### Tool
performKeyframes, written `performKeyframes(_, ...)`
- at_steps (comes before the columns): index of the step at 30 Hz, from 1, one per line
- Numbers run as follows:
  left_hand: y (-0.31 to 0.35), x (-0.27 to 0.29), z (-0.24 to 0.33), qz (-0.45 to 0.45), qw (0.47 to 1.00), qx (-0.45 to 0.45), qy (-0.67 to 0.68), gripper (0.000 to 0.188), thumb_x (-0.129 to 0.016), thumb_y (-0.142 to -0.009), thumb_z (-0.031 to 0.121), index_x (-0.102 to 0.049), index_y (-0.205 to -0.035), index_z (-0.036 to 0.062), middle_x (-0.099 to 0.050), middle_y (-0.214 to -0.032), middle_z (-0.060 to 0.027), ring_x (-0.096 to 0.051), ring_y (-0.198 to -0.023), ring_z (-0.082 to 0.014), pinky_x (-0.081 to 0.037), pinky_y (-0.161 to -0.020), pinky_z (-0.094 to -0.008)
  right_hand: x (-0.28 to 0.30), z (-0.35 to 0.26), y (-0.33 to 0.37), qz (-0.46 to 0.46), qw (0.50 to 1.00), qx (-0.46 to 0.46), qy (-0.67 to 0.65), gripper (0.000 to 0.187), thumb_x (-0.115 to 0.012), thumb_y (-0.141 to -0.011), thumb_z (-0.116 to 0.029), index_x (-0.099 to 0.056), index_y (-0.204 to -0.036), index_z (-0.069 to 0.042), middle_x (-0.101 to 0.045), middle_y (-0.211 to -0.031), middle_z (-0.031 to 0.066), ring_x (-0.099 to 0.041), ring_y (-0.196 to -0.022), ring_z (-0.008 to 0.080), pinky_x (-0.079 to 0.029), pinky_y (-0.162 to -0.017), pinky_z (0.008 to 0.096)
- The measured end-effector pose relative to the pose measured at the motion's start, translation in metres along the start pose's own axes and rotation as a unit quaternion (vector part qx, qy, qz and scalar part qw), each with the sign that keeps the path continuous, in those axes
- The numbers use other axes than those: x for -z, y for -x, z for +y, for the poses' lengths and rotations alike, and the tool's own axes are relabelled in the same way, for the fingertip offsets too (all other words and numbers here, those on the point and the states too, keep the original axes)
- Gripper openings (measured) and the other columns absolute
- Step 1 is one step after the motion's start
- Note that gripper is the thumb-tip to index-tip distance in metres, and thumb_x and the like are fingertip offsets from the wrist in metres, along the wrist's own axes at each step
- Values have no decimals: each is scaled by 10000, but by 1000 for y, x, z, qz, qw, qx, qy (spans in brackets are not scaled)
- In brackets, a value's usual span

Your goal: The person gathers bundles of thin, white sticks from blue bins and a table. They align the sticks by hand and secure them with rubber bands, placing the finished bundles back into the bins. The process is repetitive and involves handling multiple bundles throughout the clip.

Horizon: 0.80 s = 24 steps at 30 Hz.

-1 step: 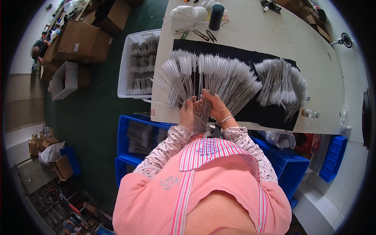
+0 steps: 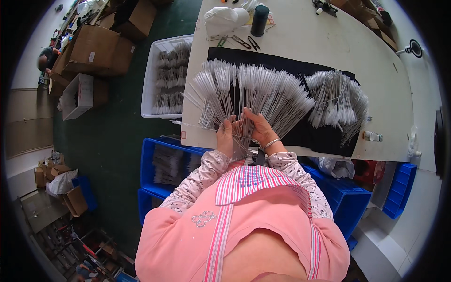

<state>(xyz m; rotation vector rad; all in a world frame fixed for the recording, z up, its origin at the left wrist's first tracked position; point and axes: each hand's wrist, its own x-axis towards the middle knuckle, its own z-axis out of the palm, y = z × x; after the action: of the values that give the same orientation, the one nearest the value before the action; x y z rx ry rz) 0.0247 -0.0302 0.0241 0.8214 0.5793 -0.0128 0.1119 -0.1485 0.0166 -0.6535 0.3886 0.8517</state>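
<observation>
A wide fan of thin wire tube brushes [image 2: 272,87] with white bristles lies on a black cloth [image 2: 336,144], bristle ends pointing away from me. At the near end of the fan, my left hand [image 2: 225,139] is closed on wire stems of the brushes at left. Beside it, my right hand [image 2: 261,129], with a bangle at the wrist, pinches stems between thumb and fingers. The fingertips of both hands nearly meet, and stems partly hide them. One loose brush [image 2: 188,124] sticks out leftward past my left hand.
Another pile of brushes [image 2: 333,101] lies to the right, near a small glass bottle [image 2: 372,136]. Thread snips [image 2: 253,43] and a dark spool [image 2: 260,21] are at the back. A white crate [image 2: 146,94] of bundled brushes stands left; blue bins [image 2: 146,162] sit below the table edge.
</observation>
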Motion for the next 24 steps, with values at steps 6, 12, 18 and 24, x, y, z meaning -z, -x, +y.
performKeyframes(6,4,-3,6,-38,999,-13,20,419,-457,-949,355,-469,-1214,31,-590,-1130,-127,-597,-974,-197,-511,-826,-317,3,-2,2,-21,999,-19,-18,162,-692,-812,-203,-600,-859,-79,-648,-774,59,-644,-655,198,-552,-617,326)
performKeyframes(12,2,-15,5,-10,998,-48,-25,309,-520,-932,143,-490,-1217,27,-576,-1156,-95,-590,-970,-171,-500,-828,-304,5,3,0,12,1000,14,1,150,-656,-843,-178,-599,-921,-63,-647,-874,55,-635,-743,178,-538,-662,336)
performKeyframes(18,-4,-16,3,-27,983,-63,-171,284,-536,-910,93,-501,-1181,14,-572,-1128,-58,-563,-907,-113,-481,-783,-260,-6,9,0,51,961,165,218,240,-618,-878,-228,-592,-1006,-26,-621,-900,22,-574,-825,110,-471,-748,270)
performKeyframes(24,-26,1,-2,-107,945,16,-310,383,-602,-860,133,-475,-1197,3,-601,-1038,-82,-569,-921,-134,-463,-800,-283,-5,-20,4,-30,923,163,347,366,-614,-878,-250,-559,-1150,-12,-622,-968,29,-557,-859,96,-454,-768,251)
